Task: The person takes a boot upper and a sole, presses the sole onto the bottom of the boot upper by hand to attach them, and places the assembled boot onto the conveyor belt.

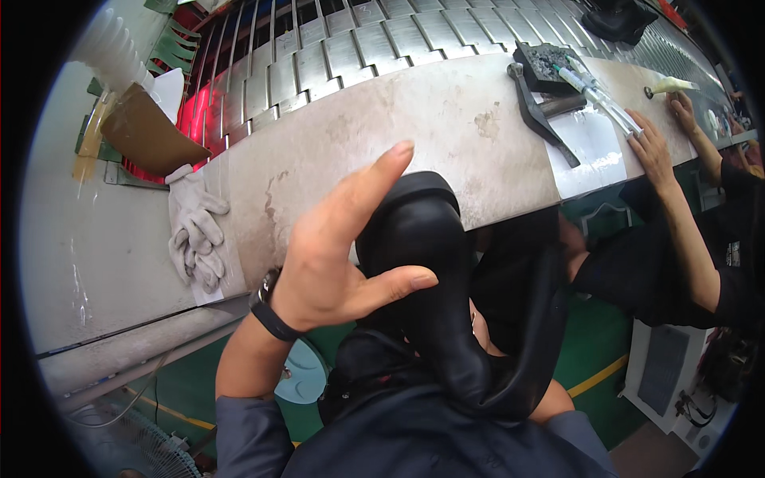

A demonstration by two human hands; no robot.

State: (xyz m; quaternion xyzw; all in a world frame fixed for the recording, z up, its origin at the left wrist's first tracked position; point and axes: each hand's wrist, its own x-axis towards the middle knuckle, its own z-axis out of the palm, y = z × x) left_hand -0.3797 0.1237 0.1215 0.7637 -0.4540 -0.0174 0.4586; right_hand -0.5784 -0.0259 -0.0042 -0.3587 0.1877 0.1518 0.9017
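Note:
A black boot (426, 263) with a smooth, shiny surface is upheld in front of my body, its sole end toward the bench edge and its shaft bent back against me. Left of the boot, my left hand (339, 247) is open, the index finger stretched forward and the thumb apart, reaching over the boot's side; whether it touches is unclear. My right hand (484, 333) shows only in part behind the boot's shaft, which it supports; its fingertips are hidden. A dark wristwatch (271, 307) is on my left wrist.
Grey-white gloves (195, 227) lie on the bench (358, 119) at left. A slatted metal conveyor (343, 52) runs behind. At right are a dark hand tool (542, 115), a black tray (546, 68), and a co-worker's hand (652, 147) by clear syringe-like tubes (598, 95).

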